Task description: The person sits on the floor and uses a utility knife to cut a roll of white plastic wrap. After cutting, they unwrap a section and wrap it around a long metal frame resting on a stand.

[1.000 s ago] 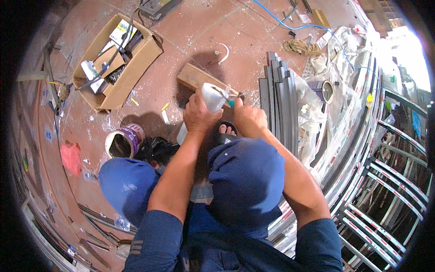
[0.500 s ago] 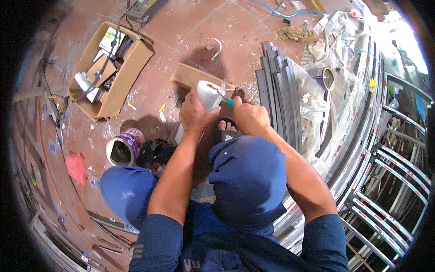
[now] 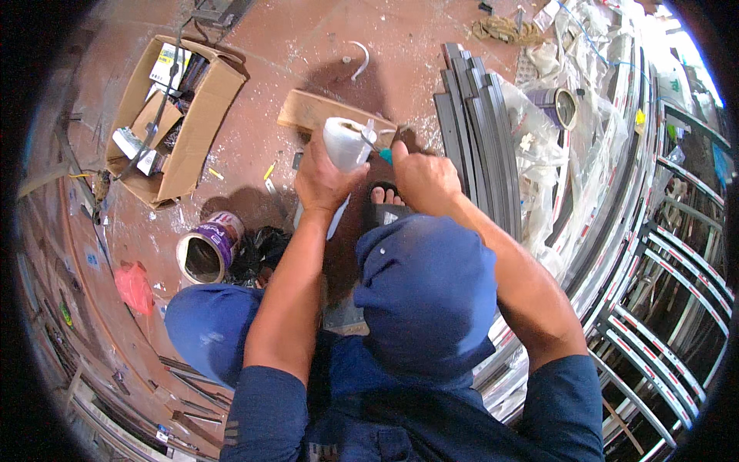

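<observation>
My left hand (image 3: 321, 177) is wrapped around a white, translucent plastic roll-like piece (image 3: 346, 151) with a brownish patch at its upper end. Fingers closed, my right hand (image 3: 426, 179) grips a teal-handled tool (image 3: 386, 155). Its thin metal part points left and meets the right side of the white piece near the top; the exact kind of tool is too small to tell. Just beyond both hands, a wooden block (image 3: 302, 112) lies on the floor. Below the hands shows my sandalled foot (image 3: 387, 196).
An open cardboard box (image 3: 206, 115) with packets stands far left. A purple-and-white bucket (image 3: 219, 239) lies beside a black bag (image 3: 258, 250) left of my legs. Dark grey profiles (image 3: 477, 146) are stacked to the right, beside clear plastic sheeting (image 3: 539, 192) and metal frames (image 3: 654, 308).
The view has shifted slightly, so the floor things sit a little higher and further left. Both hands keep their hold, and the tool's tip stays against the white piece.
</observation>
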`<action>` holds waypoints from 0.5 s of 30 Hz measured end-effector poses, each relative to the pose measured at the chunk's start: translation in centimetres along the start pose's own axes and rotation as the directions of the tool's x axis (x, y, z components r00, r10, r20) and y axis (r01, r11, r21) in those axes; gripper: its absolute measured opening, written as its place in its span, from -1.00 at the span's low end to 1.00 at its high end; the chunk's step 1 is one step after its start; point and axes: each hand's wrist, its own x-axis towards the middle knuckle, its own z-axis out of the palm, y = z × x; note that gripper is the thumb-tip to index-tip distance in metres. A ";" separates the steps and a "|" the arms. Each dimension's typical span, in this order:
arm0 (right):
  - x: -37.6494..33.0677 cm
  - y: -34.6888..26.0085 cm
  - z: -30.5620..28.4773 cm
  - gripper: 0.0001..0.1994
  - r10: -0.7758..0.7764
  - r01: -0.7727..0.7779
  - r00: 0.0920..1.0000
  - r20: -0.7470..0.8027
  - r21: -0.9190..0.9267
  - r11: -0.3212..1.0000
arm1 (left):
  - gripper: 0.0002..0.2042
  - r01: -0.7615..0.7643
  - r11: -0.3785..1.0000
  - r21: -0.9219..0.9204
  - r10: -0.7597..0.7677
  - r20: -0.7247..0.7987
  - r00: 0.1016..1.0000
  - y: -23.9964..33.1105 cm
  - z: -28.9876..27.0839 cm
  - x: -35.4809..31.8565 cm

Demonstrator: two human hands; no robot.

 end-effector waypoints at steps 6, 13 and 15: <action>0.5 -0.8 -0.5 -0.62 -0.008 0.010 0.999 -0.053 0.054 0.998 | 0.14 -0.045 0.997 -0.056 0.045 -0.001 0.999 -0.6 -0.3 0.4; 0.3 0.2 -0.8 -0.44 -0.014 0.015 0.999 -0.031 0.025 1.000 | 0.07 0.033 0.999 -0.005 -0.032 0.090 0.995 0.9 -0.5 0.6; 0.2 0.2 -0.1 -0.44 -0.008 0.009 1.000 -0.025 0.020 1.000 | 0.08 0.033 0.999 0.001 -0.033 0.096 0.995 0.4 -0.3 -0.2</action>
